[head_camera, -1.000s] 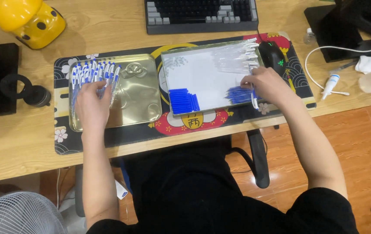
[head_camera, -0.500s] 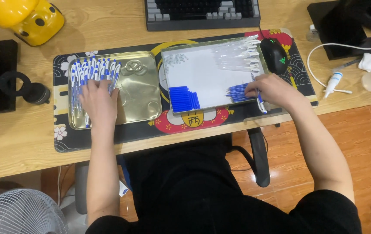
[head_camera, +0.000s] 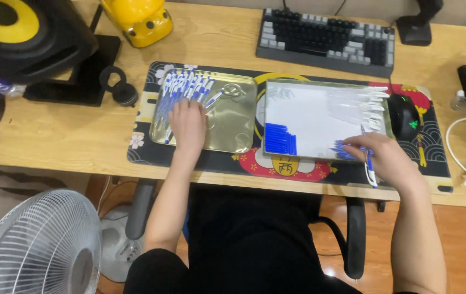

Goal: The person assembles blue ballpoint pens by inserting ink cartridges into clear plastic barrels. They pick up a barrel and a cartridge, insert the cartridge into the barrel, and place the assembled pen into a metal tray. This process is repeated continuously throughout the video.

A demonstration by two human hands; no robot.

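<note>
A gold metal tray [head_camera: 235,130] lies on the left part of a patterned desk mat [head_camera: 146,152]. A row of assembled blue-and-white pens [head_camera: 181,87] fills the tray's left side. My left hand [head_camera: 188,124] rests flat on those pens, fingers apart. To the right lies a white tray [head_camera: 312,117] with a block of blue caps [head_camera: 280,139], a fan of clear pen barrels [head_camera: 361,106] and a loose blue pile [head_camera: 345,152]. At that pile my right hand [head_camera: 388,158] holds a blue-and-white pen [head_camera: 371,173] pointing toward me.
A keyboard [head_camera: 325,41] sits behind the mat and a black mouse [head_camera: 404,115] to the right of the white tray. A yellow object [head_camera: 137,19] and a black speaker [head_camera: 20,32] stand far left. A white fan [head_camera: 37,245] is on the floor. A white cable [head_camera: 454,147] lies at right.
My view has swung to the left, bringing the speaker and fan in. My left hand stays on the pens in the gold tray. My right hand stays at the blue pile with its pen.
</note>
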